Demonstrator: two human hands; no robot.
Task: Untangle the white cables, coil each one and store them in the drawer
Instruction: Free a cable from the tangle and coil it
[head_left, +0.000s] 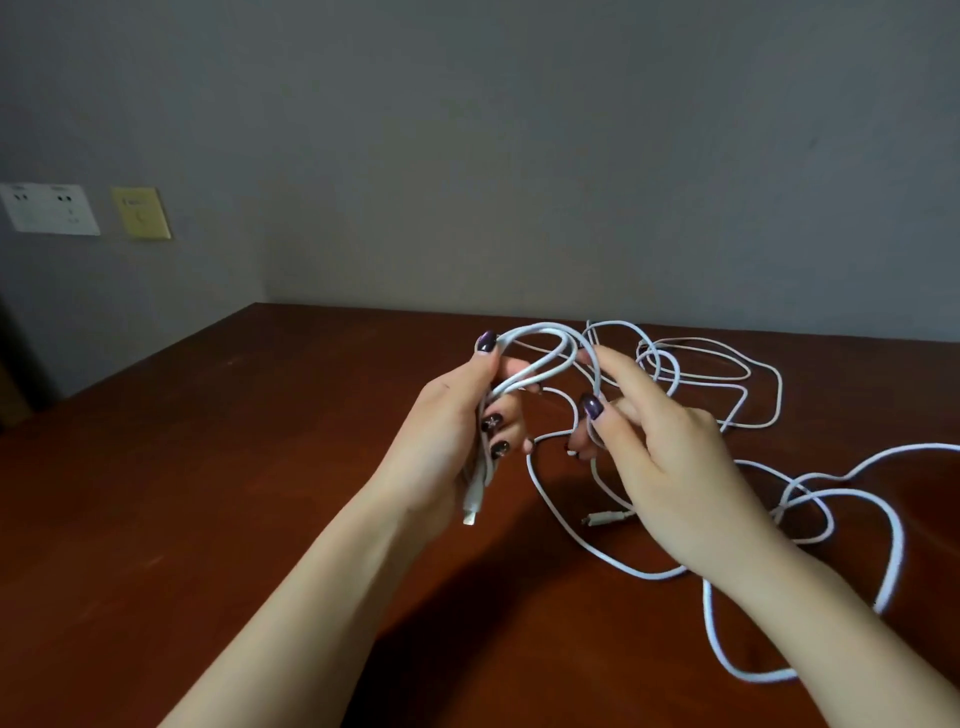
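Gripping a bundle of looped strands, the left hand (452, 421) sits at 6 o'clock from the centre of the head view. Its fingers are curled round the white cables (900, 540), and its thumb presses on top of a loop that arches over towards 3 o'clock. A plug (471, 512) hangs out of the bottom of this fist, pointing to 6 o'clock, above the tabletop (208, 467).

The right hand (670, 457) is just beside it at 3 o'clock, raised off the surface. It pinches one strand of the same loop between thumb and fingertips, with the other fingers bent. Both hands are therefore closed on cable.

The rest of the cables lie loose and tangled on the tabletop. Thin loops are piled at 1 o'clock from the right hand, and thicker curves spread from 3 to 5 o'clock, some passing under the right forearm. A second plug (605, 518) lies on the wood at 6 o'clock from the gap between the hands.

On the grey wall (519, 156), far off at 9 o'clock, are a white socket plate (49, 208) and a yellow plate (140, 213) just beside it.
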